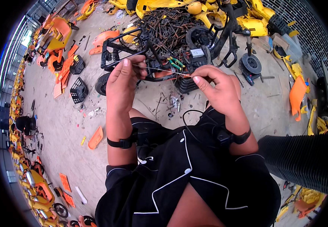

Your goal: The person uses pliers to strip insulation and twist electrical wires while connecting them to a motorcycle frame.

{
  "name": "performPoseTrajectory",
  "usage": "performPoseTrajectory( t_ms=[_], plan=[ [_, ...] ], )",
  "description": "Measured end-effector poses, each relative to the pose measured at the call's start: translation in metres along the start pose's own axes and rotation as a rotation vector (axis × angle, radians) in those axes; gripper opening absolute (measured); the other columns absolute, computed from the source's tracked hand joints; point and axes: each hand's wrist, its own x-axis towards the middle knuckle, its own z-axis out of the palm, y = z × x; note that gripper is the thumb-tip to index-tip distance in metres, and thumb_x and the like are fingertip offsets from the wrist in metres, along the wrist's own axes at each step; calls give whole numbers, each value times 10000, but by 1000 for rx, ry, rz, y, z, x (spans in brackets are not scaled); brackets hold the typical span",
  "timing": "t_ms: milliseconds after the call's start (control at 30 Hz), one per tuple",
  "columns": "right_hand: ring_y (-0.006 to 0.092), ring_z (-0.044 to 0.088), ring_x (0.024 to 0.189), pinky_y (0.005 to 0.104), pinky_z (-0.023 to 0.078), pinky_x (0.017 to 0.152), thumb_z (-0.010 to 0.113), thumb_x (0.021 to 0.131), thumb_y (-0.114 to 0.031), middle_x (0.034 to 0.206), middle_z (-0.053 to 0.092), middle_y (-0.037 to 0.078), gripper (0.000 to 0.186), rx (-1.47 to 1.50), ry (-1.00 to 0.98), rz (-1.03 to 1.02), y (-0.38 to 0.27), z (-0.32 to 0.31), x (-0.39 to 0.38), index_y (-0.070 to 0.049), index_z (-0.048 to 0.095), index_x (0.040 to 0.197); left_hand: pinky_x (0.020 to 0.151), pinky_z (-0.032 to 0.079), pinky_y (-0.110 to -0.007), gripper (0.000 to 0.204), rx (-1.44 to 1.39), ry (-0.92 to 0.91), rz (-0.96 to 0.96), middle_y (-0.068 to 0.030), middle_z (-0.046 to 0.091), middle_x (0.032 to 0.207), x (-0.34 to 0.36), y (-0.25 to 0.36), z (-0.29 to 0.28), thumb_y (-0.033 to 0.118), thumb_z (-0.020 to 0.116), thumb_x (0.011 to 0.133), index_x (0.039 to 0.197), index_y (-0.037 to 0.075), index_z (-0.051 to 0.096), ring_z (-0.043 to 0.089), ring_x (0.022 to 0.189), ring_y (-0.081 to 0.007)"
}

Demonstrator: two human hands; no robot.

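Observation:
A thin wire [161, 69] is stretched between my hands, above a stripped black scooter frame [113, 44]. My left hand [121, 81] pinches one part of it between thumb and fingers. With thumb and forefinger, my right hand [218, 89] pinches the other end, where a short orange piece shows at the fingertips. Beyond the wire, green-handled pliers [176, 63] rest on the frame. A pale box-shaped part [196, 53] sits just behind my right hand. The wire's ends are hidden in my fingers.
Behind the frame lies a heap of dark rusty metal parts [164, 30]. Black baskets [79, 90] and an orange panel [96, 137] lie on the floor to the left. A wheel hub [251, 64] stands at the right, near a black stack [296, 160]. Yellow scooters line the far left.

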Motion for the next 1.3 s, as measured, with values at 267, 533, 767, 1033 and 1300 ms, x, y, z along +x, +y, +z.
performPoseTrajectory(
  t_ms=[267, 533, 767, 1033, 1300],
  plan=[
    [139, 611, 814, 255, 480, 670, 684, 887, -41, 978, 664, 56, 93, -59, 88, -63, -11, -2, 2, -3, 677, 972, 776, 440, -298, 422, 8, 41, 8, -79, 629, 972, -4, 0, 5, 324, 459, 1051, 1141, -51, 629, 567, 847, -161],
    [127, 621, 764, 245, 494, 681, 738, 835, -40, 963, 709, 63, 117, -63, 146, -67, -11, 3, 0, -4, 695, 938, 759, 458, -284, 365, -23, 109, 39, -63, 642, 905, -8, -5, 7, 302, 506, 1038, 1097, -28, 653, 581, 814, -144],
    [136, 630, 755, 247, 496, 663, 745, 804, 0, 956, 708, 67, 121, -117, 194, -140, -13, 7, 0, -12, 689, 910, 763, 472, -283, 347, -103, 130, 50, -78, 626, 922, -9, -6, 9, 290, 524, 1030, 1084, -32, 645, 563, 831, -158],
    [141, 634, 768, 250, 498, 671, 742, 791, 31, 953, 697, 77, 128, -130, 258, -197, -4, 16, 0, -6, 677, 896, 762, 463, -281, 343, -113, 138, 37, -55, 623, 912, -9, -9, 9, 313, 528, 1026, 1081, -4, 646, 559, 812, -146],
    [143, 647, 811, 267, 522, 718, 731, 825, -1, 940, 674, 74, 126, 7, 104, -151, 24, 28, -2, 12, 664, 932, 814, 452, -304, 351, -22, 175, 100, -83, 659, 990, -4, -10, 13, 334, 505, 1034, 1072, 14, 644, 606, 929, -166]
  ],
)
